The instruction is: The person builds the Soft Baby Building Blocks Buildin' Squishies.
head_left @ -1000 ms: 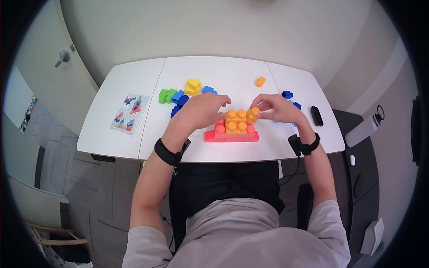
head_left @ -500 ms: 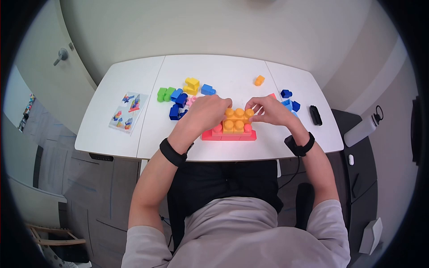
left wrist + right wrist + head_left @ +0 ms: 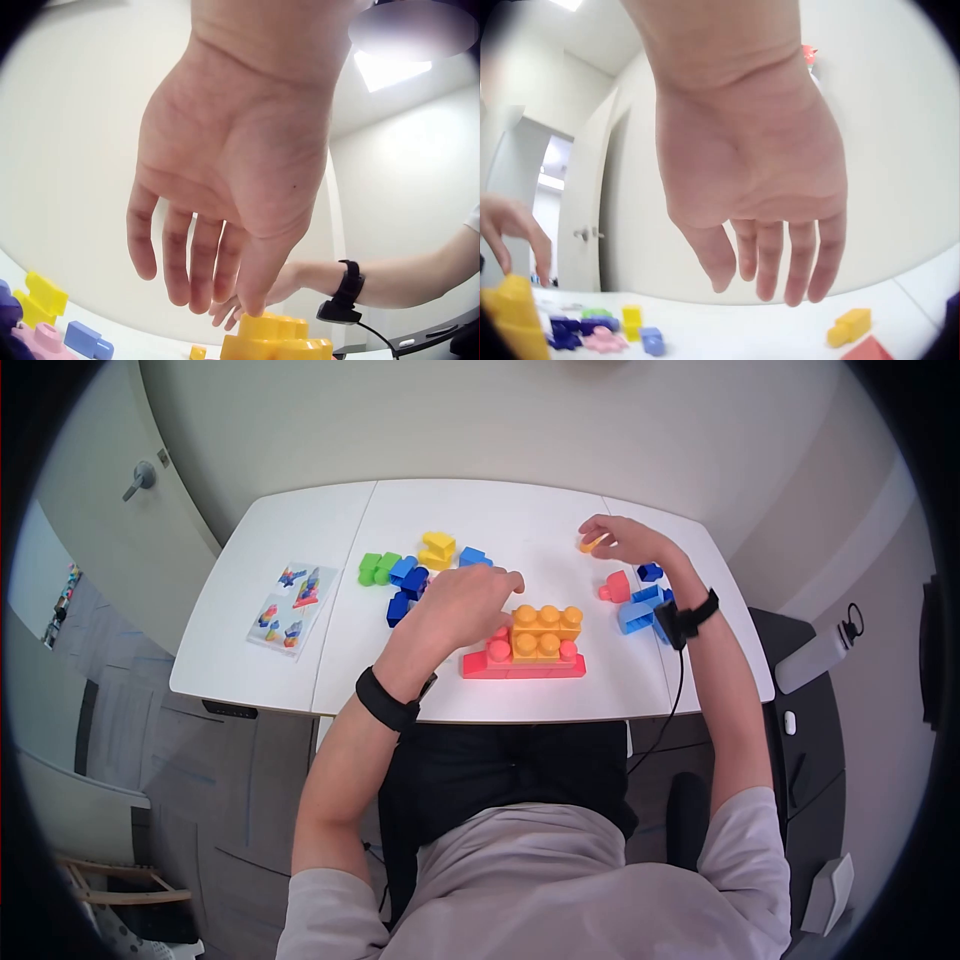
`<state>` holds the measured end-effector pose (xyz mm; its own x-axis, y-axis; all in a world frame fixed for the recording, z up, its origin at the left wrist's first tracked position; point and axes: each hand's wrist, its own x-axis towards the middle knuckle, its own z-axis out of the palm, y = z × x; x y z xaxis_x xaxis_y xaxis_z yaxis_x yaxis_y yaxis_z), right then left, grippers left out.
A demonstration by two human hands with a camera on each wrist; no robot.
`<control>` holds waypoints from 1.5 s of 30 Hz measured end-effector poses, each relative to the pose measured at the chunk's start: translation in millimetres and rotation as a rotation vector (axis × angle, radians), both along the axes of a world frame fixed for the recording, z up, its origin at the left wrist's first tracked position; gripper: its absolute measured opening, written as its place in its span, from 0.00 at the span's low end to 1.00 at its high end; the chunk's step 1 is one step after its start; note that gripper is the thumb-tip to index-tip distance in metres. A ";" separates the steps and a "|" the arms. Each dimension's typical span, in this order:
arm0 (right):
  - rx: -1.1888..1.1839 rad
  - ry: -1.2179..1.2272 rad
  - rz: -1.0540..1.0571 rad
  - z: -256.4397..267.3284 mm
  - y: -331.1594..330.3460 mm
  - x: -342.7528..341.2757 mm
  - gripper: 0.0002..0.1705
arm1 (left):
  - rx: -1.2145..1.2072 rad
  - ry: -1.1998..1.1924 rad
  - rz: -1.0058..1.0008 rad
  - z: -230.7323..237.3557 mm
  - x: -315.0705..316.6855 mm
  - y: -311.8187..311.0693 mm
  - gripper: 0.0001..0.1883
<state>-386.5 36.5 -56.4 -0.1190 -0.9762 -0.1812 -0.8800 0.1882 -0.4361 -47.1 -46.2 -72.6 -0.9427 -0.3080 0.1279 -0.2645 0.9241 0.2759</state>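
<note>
A stack of building blocks stands near the table's front edge: orange bricks (image 3: pixel 545 622) on top of a red base (image 3: pixel 525 670). My left hand (image 3: pixel 465 605) hovers at the stack's left side with its fingers hanging loosely. In the left wrist view its thumb tip overlaps the top of the orange bricks (image 3: pixel 276 337), and the palm holds nothing. Farther back, my right hand (image 3: pixel 635 542) reaches over a small orange brick (image 3: pixel 588 546). That brick (image 3: pixel 851 327) lies on the table below the relaxed fingers in the right wrist view.
Green blocks (image 3: pixel 378 568), yellow blocks (image 3: pixel 437 548) and dark blue blocks (image 3: pixel 400 607) lie behind and left of the stack. To the right are a red block (image 3: pixel 614 587) and light blue blocks (image 3: pixel 635 616). A picture sheet (image 3: pixel 292 608) lies at the left.
My right hand set an orange brick on the top right of the stack, let go, and moved back and right to the small orange brick. The left hand stayed beside the stack.
</note>
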 end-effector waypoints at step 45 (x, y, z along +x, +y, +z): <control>-0.448 -0.352 0.081 26.0 53.8 150.4 0.24 | 0.167 0.416 -0.089 36.0 11.2 2.2 0.19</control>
<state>-236.1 90.3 -30.4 -0.0478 -0.9704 0.2369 -0.6713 -0.1444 -0.7270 -35.9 -44.0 -36.6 -0.8456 -0.2767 0.4566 -0.0214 0.8721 0.4888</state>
